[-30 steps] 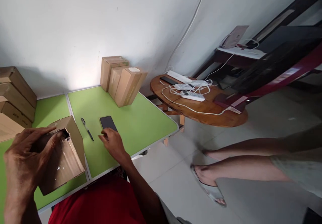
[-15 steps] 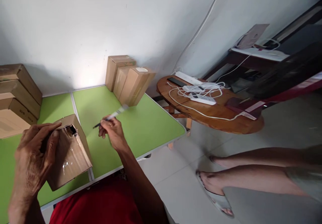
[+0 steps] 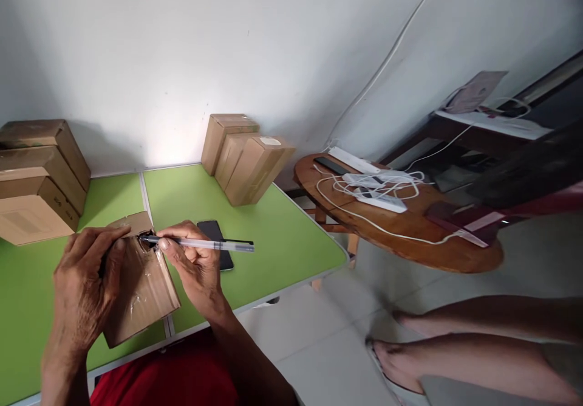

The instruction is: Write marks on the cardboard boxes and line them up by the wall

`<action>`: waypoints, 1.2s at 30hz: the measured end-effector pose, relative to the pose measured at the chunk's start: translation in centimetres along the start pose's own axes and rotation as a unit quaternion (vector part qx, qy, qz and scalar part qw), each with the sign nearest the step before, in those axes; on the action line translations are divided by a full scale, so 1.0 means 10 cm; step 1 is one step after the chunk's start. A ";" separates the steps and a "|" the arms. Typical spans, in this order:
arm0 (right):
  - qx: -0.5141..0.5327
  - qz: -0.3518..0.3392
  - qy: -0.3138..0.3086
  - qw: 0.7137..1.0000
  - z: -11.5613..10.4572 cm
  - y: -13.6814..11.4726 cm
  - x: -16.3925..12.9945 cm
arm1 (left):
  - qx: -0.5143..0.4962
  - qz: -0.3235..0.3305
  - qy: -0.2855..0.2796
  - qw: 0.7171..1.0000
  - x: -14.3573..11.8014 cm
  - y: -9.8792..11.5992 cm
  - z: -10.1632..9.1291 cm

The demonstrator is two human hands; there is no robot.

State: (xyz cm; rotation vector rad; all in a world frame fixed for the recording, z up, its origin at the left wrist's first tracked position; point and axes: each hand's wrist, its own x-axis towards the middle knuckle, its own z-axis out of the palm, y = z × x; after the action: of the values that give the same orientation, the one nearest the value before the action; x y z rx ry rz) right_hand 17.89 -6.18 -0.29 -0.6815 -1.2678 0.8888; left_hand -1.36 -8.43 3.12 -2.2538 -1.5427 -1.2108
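My left hand (image 3: 88, 278) grips a taped cardboard box (image 3: 143, 296) by its upper left side, thumb on the face turned up to me. A ragged hole shows at the box's top corner. Between the thumb and fingers of my right hand (image 3: 198, 269) is a pen (image 3: 212, 244) with a clear barrel. Its dark tip reaches the hole; whether it goes inside I cannot tell. Behind my right hand a dark phone (image 3: 211, 230) lies on the green table (image 3: 277, 248), partly covered by the hand and pen.
Cardboard boxes (image 3: 43, 175) are stacked at the table's left, and more boxes (image 3: 248, 163) stand near the wall. A round wooden table (image 3: 387, 242) to the right carries power strips (image 3: 380, 200) and tangled white cables. Another person's legs (image 3: 478, 357) are at the lower right.
My right hand has brought the pen left to the hole in the box. The phone has come into sight behind that hand. My left hand still grips the box.
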 end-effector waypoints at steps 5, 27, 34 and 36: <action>-0.044 0.000 -0.035 0.998 -0.06 -0.06 0.02 | 0.004 0.007 0.009 1.000 0.00 0.00 0.02; -0.524 0.340 -0.150 0.767 -0.40 0.66 0.09 | 0.001 -0.001 0.020 1.000 0.00 -0.03 0.00; -0.562 0.363 -0.165 0.724 -0.31 0.78 -0.08 | 0.015 0.019 0.022 0.999 -0.02 -0.04 0.02; -0.566 0.361 -0.163 0.723 -0.33 0.75 -0.09 | 0.014 0.025 0.023 0.999 -0.03 -0.06 0.02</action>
State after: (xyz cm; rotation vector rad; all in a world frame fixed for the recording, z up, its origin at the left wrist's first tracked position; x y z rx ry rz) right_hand 19.68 -2.95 -7.69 -2.1954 -1.8812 0.7661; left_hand -1.73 -8.26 2.58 -2.2175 -1.4693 -1.2096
